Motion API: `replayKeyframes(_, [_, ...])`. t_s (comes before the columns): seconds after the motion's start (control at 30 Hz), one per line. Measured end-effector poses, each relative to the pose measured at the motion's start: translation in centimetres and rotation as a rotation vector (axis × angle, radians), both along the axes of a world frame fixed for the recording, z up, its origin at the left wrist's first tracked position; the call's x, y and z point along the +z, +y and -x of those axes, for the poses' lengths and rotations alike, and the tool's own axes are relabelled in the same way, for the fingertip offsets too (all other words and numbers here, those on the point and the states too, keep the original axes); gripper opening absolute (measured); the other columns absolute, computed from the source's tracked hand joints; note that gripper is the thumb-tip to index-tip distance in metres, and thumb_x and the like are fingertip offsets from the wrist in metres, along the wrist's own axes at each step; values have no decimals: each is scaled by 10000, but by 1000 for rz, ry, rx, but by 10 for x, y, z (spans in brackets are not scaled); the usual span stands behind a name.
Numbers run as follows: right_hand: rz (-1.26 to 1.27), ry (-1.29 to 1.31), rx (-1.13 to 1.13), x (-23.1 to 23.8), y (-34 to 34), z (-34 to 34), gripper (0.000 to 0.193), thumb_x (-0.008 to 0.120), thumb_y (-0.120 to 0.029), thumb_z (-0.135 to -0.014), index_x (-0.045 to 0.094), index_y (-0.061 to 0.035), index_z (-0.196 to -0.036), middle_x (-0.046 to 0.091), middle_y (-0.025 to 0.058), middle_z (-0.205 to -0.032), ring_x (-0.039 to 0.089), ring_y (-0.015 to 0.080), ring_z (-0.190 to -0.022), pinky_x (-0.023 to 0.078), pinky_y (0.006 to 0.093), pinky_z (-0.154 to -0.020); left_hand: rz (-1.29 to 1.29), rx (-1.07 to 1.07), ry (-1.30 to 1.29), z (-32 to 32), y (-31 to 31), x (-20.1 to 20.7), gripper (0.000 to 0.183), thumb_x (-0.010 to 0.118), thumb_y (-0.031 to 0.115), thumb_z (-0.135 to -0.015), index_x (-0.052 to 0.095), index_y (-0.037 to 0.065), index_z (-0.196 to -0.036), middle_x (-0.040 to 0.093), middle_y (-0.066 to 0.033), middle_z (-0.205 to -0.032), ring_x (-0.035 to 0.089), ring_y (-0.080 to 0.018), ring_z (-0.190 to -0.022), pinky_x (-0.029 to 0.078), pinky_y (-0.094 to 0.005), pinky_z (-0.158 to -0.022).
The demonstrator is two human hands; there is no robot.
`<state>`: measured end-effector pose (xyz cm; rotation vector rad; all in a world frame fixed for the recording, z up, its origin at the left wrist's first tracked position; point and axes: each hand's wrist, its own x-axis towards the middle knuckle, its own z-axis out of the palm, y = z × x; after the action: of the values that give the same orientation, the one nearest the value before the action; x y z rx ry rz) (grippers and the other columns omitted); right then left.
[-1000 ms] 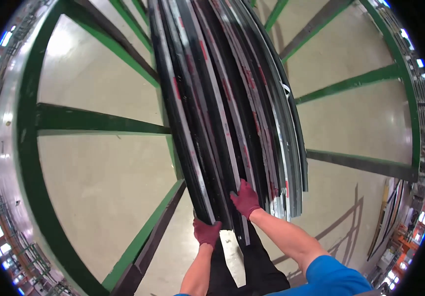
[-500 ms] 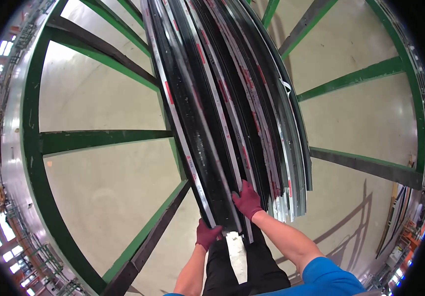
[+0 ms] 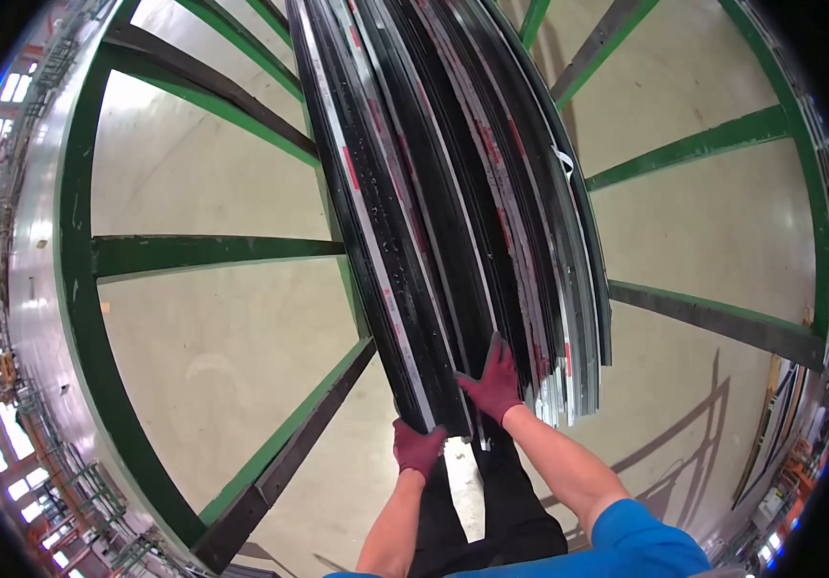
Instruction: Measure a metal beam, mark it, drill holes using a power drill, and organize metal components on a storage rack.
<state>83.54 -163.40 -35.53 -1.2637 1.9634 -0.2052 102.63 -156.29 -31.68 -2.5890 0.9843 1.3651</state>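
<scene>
Long black profiles [image 3: 405, 279] lie side by side in a stack that runs away from me, with pale and red strips along them. My left hand [image 3: 418, 446], in a dark red glove, is closed around the near end of the leftmost profile, thumb on top. To its right and a little farther away, my right hand [image 3: 493, 380] wears the same kind of glove. It rests on the profiles with the thumb stretched left and the fingers pointing away from me. The undersides of the profiles and the left fingertips beneath are hidden.
A green metal frame [image 3: 77, 212] surrounds the stack, and its dark-padded crossbars [image 3: 289, 433] reach in from the left. More bars [image 3: 713, 318] lie on the right side. Grey profiles [image 3: 583, 376] end at the stack's right edge. Long pieces [image 3: 771, 433] stand at the far right.
The near end of the left profile and my left hand have shifted slightly right and away from me. My right hand has moved a little right, its thumb and fingers spread wider.
</scene>
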Motion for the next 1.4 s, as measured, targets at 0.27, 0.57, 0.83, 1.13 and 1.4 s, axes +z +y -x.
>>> replayKeyframes(0.27, [364,109,186,4,21,-13,940,730,-587,-834,407,-14,-1505,513,287,-1388,500,405,-1309,422,495,-1073,-4,-27,-38,18,-8,37,749,900,444,-620,516,-6,-1079,703,-197,-949,733,-341,-894,563,-450,-840])
replayKeyframes(0.57, [-227,-39,208,32,0,-82,624,726,-502,-887,532,3,-1198,703,200,-1036,701,385,-981,546,500,-849,5,-45,-26,23,15,8,688,872,367,-723,513,-3,-1178,674,-247,-1147,674,-437,-1072,528,-504,-932])
replayKeyframes(0.83, [-113,-72,222,40,8,-78,482,690,-457,-932,539,-11,-1038,695,252,-945,684,450,-930,538,542,-798,284,219,446,-39,62,-53,542,772,365,-934,523,-9,-1238,694,-136,-1121,699,-260,-1002,559,-373,-864])
replayKeyframes(1.13, [-34,-91,131,69,30,-68,603,658,-468,-946,519,-16,-1319,699,258,-1055,694,442,-968,555,516,-831,385,507,842,-7,60,-60,643,775,281,-953,459,-42,-1410,630,-147,-1304,651,-244,-1122,535,-350,-933])
replayKeyframes(1.4, [-6,33,117,69,93,-112,607,660,-435,-944,481,-49,-1376,591,239,-1262,670,443,-1014,547,536,-847,289,201,227,-22,62,-24,663,663,463,-972,465,-32,-1367,658,-340,-1196,640,-509,-1120,532,-533,-899])
